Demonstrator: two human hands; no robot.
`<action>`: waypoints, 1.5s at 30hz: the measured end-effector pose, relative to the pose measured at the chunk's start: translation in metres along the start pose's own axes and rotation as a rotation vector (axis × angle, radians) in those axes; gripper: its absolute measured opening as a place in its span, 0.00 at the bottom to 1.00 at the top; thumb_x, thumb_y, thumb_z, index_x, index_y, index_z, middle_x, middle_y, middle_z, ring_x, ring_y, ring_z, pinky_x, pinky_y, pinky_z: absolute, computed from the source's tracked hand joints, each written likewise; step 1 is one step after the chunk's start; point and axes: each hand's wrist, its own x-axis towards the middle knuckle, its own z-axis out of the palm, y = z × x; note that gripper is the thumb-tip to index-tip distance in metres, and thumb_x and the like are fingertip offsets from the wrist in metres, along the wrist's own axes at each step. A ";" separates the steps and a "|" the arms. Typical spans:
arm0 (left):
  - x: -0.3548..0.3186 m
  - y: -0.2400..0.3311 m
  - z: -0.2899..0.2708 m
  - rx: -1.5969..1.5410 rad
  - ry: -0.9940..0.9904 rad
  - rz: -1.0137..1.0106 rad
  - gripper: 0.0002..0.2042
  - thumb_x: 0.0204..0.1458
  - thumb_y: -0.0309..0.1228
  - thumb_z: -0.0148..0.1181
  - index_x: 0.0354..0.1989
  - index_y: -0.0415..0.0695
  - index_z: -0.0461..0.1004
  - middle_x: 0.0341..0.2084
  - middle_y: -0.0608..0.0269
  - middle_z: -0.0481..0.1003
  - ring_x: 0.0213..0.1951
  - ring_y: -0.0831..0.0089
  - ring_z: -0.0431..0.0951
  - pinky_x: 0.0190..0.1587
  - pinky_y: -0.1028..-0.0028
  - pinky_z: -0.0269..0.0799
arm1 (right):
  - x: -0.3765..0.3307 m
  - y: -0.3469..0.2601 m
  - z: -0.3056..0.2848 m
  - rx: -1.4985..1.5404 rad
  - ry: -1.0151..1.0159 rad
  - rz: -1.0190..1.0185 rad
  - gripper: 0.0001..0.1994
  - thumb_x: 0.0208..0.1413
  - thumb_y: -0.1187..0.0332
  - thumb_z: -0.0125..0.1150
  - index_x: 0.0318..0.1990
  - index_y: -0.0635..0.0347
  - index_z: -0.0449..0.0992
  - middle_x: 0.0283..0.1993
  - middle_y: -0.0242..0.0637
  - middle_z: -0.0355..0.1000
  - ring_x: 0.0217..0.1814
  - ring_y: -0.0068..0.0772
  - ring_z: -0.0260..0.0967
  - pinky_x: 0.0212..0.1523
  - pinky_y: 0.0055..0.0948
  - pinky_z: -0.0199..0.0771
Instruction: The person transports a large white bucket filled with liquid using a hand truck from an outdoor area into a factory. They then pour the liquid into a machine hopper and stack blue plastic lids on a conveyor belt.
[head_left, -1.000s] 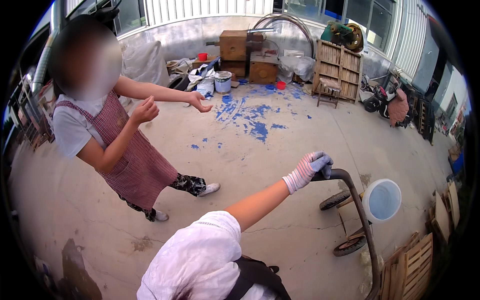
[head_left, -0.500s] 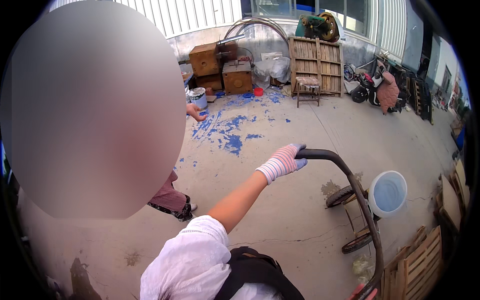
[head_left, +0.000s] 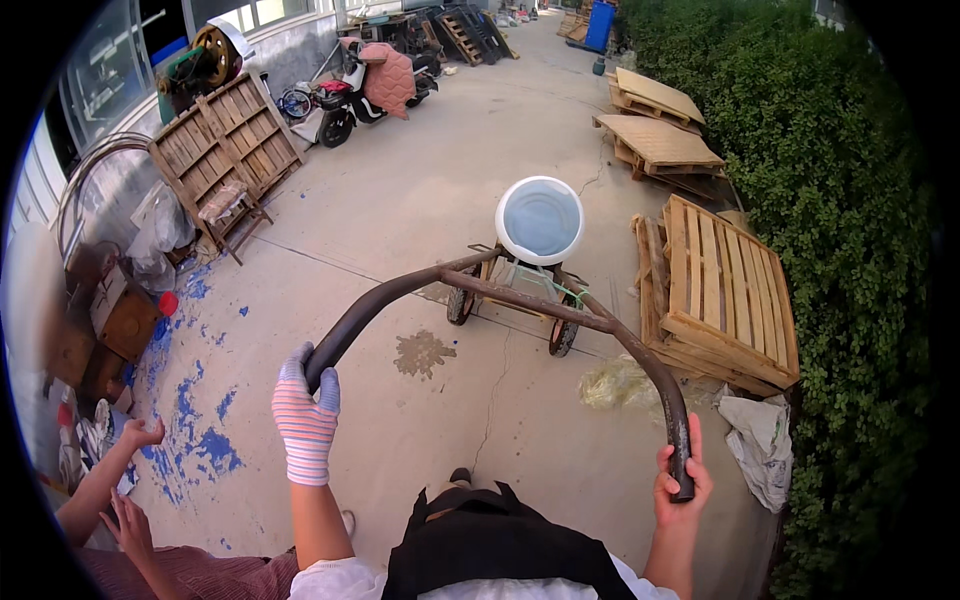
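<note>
My left hand [head_left: 307, 415], in a striped knit glove, is wrapped around the left handle end of a two-wheeled handcart. My bare right hand [head_left: 683, 480] grips the right handle end, with one finger pointing along it. The handcart's brown metal frame [head_left: 540, 300] curves forward from both hands, joined by a crossbar. At its front sits a white bucket [head_left: 503, 225] with bluish, water-like contents. Two rubber-tyred wheels rest on the concrete below. A green tie [head_left: 568, 294] is wound on the frame near the right wheel.
Wooden pallets [head_left: 725, 290] are stacked on the right beside a hedge [head_left: 840, 220]. Clear plastic [head_left: 618, 383] and a white sack [head_left: 757, 440] lie near the right handle. At far left stand a covered scooter [head_left: 385, 85], a stool [head_left: 226, 205] and wooden boxes; another person's hands [head_left: 135, 520] show lower left.
My view has swung right, so the handcart is now straight ahead and the other person has shifted to the lower left edge. My left hand keeps its hold; my right hand shows more fully.
</note>
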 end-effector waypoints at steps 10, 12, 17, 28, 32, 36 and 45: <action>0.144 0.013 0.144 -0.055 -0.077 0.079 0.16 0.43 0.28 0.59 0.42 0.37 0.71 0.30 0.50 0.75 0.30 0.60 0.76 0.34 0.70 0.71 | 0.197 -0.005 0.014 0.122 0.033 -0.045 0.30 0.50 0.76 0.43 0.64 0.50 0.51 0.60 0.44 0.56 0.51 0.41 0.65 0.16 0.17 0.67; 0.162 0.027 0.177 -0.071 -0.086 0.055 0.16 0.42 0.29 0.60 0.42 0.37 0.72 0.29 0.50 0.75 0.29 0.60 0.76 0.34 0.70 0.71 | 0.239 -0.020 0.011 0.144 0.025 -0.047 0.30 0.51 0.76 0.43 0.64 0.51 0.51 0.60 0.44 0.56 0.52 0.42 0.64 0.16 0.17 0.66; 0.201 0.061 0.265 -0.051 -0.068 0.072 0.17 0.42 0.29 0.60 0.41 0.34 0.71 0.28 0.49 0.75 0.26 0.59 0.77 0.32 0.70 0.72 | 0.349 -0.056 0.003 0.185 0.038 -0.054 0.27 0.52 0.75 0.42 0.63 0.53 0.52 0.60 0.47 0.55 0.53 0.45 0.63 0.17 0.18 0.67; 0.333 0.134 0.457 -0.038 -0.086 -0.012 0.18 0.45 0.28 0.58 0.45 0.36 0.69 0.30 0.49 0.75 0.27 0.64 0.76 0.33 0.72 0.72 | 0.616 -0.107 0.012 0.194 0.055 -0.010 0.26 0.52 0.75 0.44 0.62 0.57 0.54 0.57 0.48 0.58 0.53 0.47 0.64 0.18 0.19 0.70; 0.390 0.133 0.527 -0.053 -0.088 -0.039 0.17 0.46 0.28 0.57 0.46 0.35 0.69 0.32 0.49 0.75 0.31 0.62 0.77 0.35 0.71 0.72 | 0.705 -0.110 0.017 0.165 0.041 -0.004 0.26 0.52 0.75 0.45 0.61 0.58 0.55 0.57 0.48 0.58 0.52 0.48 0.64 0.18 0.19 0.70; 0.442 0.141 0.595 -0.100 -0.087 -0.048 0.17 0.46 0.27 0.55 0.46 0.35 0.69 0.34 0.47 0.75 0.33 0.60 0.77 0.38 0.70 0.71 | 0.789 -0.111 0.021 0.184 0.038 -0.013 0.26 0.52 0.75 0.44 0.61 0.57 0.55 0.57 0.49 0.59 0.52 0.48 0.64 0.17 0.19 0.69; 0.576 0.154 0.749 -0.107 -0.120 -0.083 0.18 0.45 0.26 0.55 0.46 0.35 0.69 0.34 0.47 0.75 0.32 0.59 0.76 0.37 0.70 0.71 | 0.983 -0.113 0.036 0.152 0.073 0.006 0.26 0.54 0.75 0.45 0.62 0.55 0.54 0.55 0.48 0.61 0.52 0.46 0.64 0.17 0.19 0.69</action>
